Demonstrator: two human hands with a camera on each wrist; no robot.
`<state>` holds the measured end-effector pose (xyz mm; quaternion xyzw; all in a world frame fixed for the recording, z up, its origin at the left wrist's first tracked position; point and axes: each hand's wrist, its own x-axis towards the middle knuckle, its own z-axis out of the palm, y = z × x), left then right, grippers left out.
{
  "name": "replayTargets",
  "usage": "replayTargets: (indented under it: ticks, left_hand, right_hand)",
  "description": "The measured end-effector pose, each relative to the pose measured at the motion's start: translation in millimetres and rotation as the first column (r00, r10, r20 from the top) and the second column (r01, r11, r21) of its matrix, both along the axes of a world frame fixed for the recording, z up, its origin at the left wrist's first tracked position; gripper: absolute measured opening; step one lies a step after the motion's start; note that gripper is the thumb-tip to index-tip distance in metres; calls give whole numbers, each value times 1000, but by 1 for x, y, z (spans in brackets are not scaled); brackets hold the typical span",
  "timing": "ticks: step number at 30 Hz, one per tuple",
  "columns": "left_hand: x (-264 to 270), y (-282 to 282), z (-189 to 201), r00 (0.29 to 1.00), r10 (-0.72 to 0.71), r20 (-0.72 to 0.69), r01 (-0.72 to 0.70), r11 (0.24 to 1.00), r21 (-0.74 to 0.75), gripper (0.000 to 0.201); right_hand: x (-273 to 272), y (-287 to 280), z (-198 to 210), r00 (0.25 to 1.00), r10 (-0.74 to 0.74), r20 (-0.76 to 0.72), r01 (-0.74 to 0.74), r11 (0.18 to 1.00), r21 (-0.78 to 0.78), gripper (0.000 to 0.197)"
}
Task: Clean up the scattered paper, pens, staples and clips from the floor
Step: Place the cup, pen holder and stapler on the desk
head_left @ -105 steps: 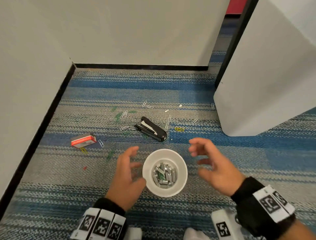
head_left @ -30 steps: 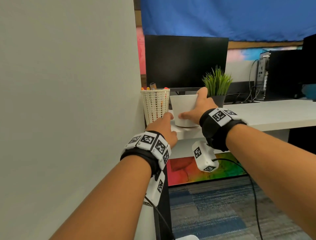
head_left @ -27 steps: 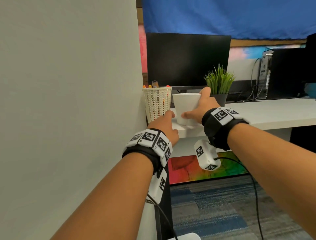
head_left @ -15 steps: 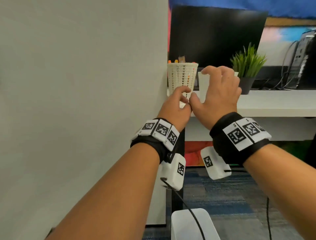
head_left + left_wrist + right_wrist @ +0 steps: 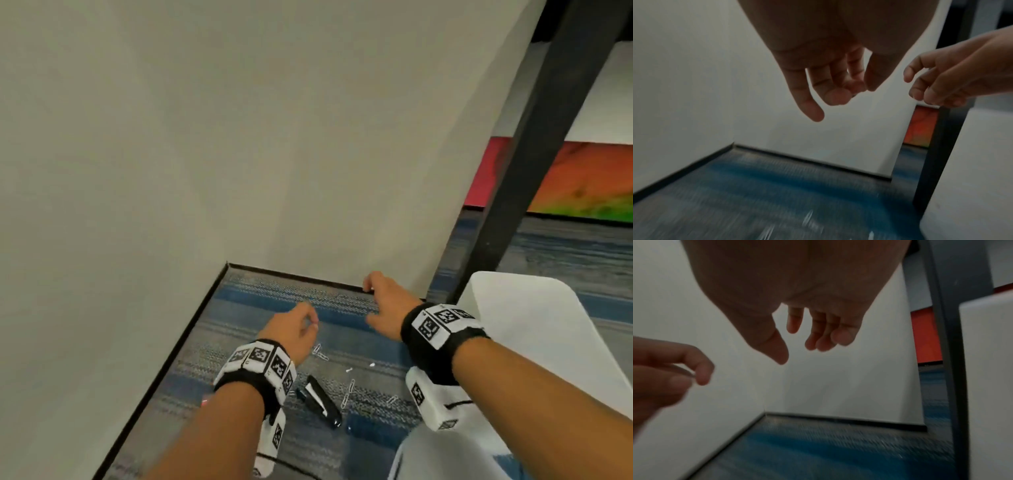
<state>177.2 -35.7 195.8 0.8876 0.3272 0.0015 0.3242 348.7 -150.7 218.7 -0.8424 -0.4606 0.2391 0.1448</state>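
Note:
In the head view both hands hang over the blue and grey carpet [image 5: 274, 308] and hold nothing. My left hand [image 5: 310, 322] has loosely curled fingers, with thumb and fingertips [image 5: 836, 97] near each other. Just right of it, my right hand [image 5: 368, 301] has relaxed, spread fingers [image 5: 842, 337]. On the carpet below the hands lie a black stapler [image 5: 320, 402], silver paper clips [image 5: 320, 353] and more clips [image 5: 347, 394], plus small white scraps [image 5: 349, 370]. A red spot [image 5: 205, 401] shows beside my left wrist. Both wrist views are blurred and show only the hands, walls and carpet.
Beige walls [image 5: 171, 154] meet in a corner behind the mess, edged with a black skirting strip [image 5: 294, 274]. A black desk leg [image 5: 513, 171] stands at the right. A white rounded unit [image 5: 531, 342] stands on the floor close to my right arm.
My hands have left the white cup on the desk and come down over the carpet. The view has swung from the desk top to the floor corner.

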Motion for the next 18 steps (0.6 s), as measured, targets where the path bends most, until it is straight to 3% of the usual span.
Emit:
replayTargets:
  ticks: [4, 9, 11, 13, 18]
  left_hand:
    - [-46, -1, -91, 991, 82, -106, -94, 989, -116, 4]
    - [-85, -3, -172, 980, 173, -95, -190, 954, -232, 19]
    - [-97, -3, -195, 971, 229, -73, -240, 940, -243, 20]
    - [-107, -3, -209, 961, 265, -79, -276, 925, -260, 7]
    - [-122, -9, -232, 955, 268, -127, -295, 906, -304, 8]
  right_hand:
    - [-26, 22, -102, 995, 70, -66, -88, 939, -332, 35]
    - [-72, 33, -210, 999, 5, -54, -29, 888, -459, 49]
    - [-91, 33, -241, 998, -59, -38, 35, 884, -467, 64]
    - [-105, 32, -263, 996, -87, 0, 76, 872, -483, 73]
    - [-117, 33, -281, 998, -51, 27, 58, 848, -526, 62]
